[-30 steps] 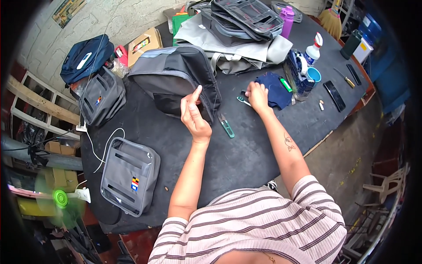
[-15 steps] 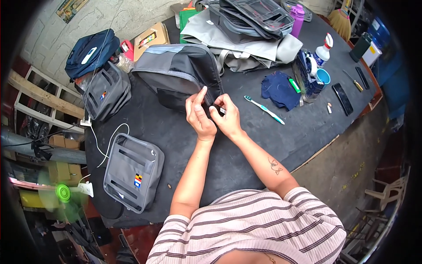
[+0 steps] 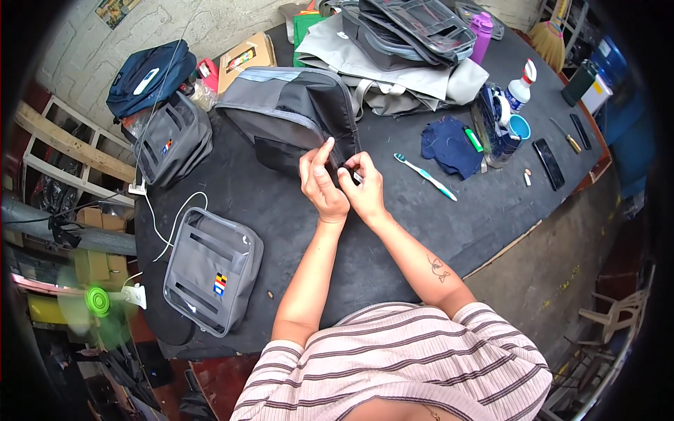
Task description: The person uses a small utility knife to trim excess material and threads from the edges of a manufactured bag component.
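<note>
A grey and black backpack lies on the dark table in front of me. My left hand and my right hand meet at the bag's near right edge, both pinching the black fabric there. A small light object shows between my right fingers; what it is cannot be told. A teal and white toothbrush lies just right of my hands. A dark blue cloth sits beyond it.
A flat grey pouch lies at the near left, another grey bag and a navy bag at the far left. Stacked bags, a purple bottle, spray bottle and phone fill the right. A green fan stands at the left.
My right hand came back from the blue cloth at the right to the backpack's edge, joining my left hand. The toothbrush now lies on the table to the right.
</note>
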Demonstrator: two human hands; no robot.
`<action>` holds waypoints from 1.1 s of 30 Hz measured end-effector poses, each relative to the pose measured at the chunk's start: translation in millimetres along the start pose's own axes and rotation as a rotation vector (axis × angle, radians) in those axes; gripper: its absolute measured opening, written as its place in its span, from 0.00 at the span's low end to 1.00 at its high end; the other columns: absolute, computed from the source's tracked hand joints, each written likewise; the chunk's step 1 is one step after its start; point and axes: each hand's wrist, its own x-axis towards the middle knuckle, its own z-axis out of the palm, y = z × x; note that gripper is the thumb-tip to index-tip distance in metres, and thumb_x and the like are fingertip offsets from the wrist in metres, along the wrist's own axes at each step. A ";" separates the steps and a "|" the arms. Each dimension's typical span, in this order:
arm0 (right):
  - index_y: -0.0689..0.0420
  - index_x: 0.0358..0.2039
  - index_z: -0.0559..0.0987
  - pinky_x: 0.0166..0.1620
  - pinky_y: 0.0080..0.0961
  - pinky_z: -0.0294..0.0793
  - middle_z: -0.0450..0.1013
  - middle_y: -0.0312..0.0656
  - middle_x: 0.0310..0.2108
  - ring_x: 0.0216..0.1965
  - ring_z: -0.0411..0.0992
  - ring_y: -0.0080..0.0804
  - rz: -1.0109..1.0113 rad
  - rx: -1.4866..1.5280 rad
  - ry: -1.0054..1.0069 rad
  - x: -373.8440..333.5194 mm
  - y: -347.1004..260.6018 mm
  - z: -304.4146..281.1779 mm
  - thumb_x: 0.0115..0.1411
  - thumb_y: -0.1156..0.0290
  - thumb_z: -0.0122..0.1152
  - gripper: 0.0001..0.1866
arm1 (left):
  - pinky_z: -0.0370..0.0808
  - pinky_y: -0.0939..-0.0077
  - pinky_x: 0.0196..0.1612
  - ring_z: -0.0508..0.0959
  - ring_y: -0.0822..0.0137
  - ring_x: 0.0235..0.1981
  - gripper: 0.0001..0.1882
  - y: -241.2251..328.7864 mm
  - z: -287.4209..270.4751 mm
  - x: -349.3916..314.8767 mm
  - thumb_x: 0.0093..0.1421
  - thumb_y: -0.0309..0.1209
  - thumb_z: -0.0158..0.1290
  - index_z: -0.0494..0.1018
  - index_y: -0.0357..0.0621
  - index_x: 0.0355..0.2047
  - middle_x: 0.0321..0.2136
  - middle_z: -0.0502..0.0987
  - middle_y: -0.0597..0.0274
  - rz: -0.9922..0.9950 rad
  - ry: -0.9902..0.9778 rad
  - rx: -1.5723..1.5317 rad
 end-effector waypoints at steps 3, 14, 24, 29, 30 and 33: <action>0.59 0.32 0.70 0.31 0.28 0.71 0.72 0.42 0.26 0.26 0.72 0.33 0.007 -0.041 -0.022 -1.3 -3.3 0.8 0.53 0.69 0.65 0.13 | 0.69 0.70 0.38 0.72 0.62 0.33 0.27 -2.4 -1.0 -0.1 0.70 0.40 0.31 0.78 0.38 0.46 0.35 0.75 0.54 0.008 0.006 0.011; 0.60 0.34 0.71 0.32 0.17 0.67 0.70 0.32 0.26 0.27 0.67 0.14 0.016 0.184 -0.243 -0.8 -19.5 5.0 0.58 0.70 0.65 0.11 | 0.69 0.68 0.41 0.72 0.56 0.39 0.25 8.6 -12.9 8.8 0.68 0.42 0.34 0.75 0.34 0.44 0.37 0.74 0.50 0.015 0.050 0.016; 0.59 0.33 0.71 0.33 0.30 0.74 0.74 0.44 0.28 0.27 0.74 0.38 -0.211 -0.109 0.054 27.9 -61.5 -2.2 0.52 0.67 0.68 0.15 | 0.65 0.75 0.28 0.69 0.69 0.24 0.33 29.3 8.2 75.3 0.72 0.49 0.27 0.77 0.35 0.37 0.26 0.70 0.62 0.001 -0.021 -0.121; 0.58 0.32 0.70 0.32 0.32 0.74 0.72 0.45 0.26 0.27 0.74 0.42 -0.219 -0.155 0.001 38.3 -65.3 -17.4 0.51 0.69 0.65 0.13 | 0.65 0.75 0.28 0.69 0.69 0.24 0.34 30.8 20.1 69.5 0.72 0.49 0.26 0.77 0.35 0.37 0.27 0.70 0.62 -0.019 -0.057 -0.153; 0.58 0.31 0.70 0.32 0.32 0.74 0.73 0.44 0.26 0.27 0.75 0.43 -0.199 -0.178 -0.019 38.3 -67.1 -19.7 0.50 0.70 0.65 0.13 | 0.65 0.75 0.28 0.69 0.69 0.24 0.34 30.6 21.8 69.0 0.72 0.49 0.26 0.77 0.35 0.37 0.27 0.70 0.62 -0.018 -0.057 -0.154; 0.58 0.31 0.70 0.33 0.33 0.74 0.73 0.44 0.26 0.27 0.75 0.43 -0.206 -0.175 -0.013 38.0 -63.5 -22.9 0.50 0.70 0.65 0.13 | 0.65 0.75 0.29 0.70 0.68 0.24 0.34 30.5 24.3 67.6 0.72 0.49 0.25 0.77 0.36 0.38 0.28 0.71 0.60 -0.008 -0.073 -0.130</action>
